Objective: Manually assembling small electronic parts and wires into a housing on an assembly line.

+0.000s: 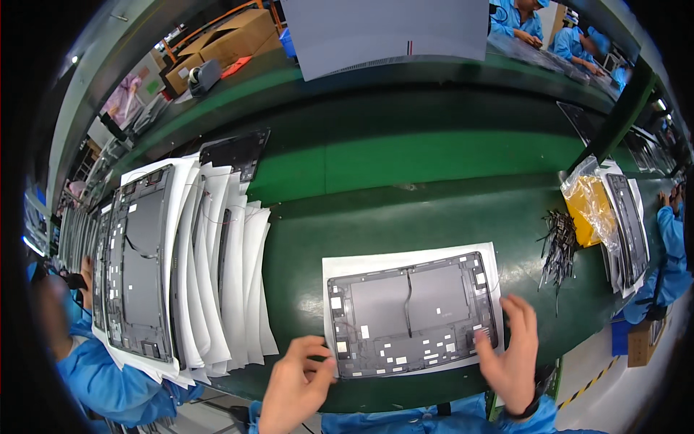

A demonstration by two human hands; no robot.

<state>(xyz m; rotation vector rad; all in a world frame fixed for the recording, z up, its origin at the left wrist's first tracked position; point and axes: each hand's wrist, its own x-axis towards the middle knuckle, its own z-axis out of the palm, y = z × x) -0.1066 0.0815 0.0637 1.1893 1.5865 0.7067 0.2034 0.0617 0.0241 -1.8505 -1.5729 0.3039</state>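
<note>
left hand (295, 383) fingers curled, maybe touching tablet frame (412, 315) | right hand (515, 354) fingers spread on it

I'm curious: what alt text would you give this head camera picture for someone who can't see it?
Two bare hands, left hand and right hand, rest at the lower corners of an open dark tablet shell lying on a white sheet on a green conveyor belt. A stack of shells and sheets lies to the left.
</note>
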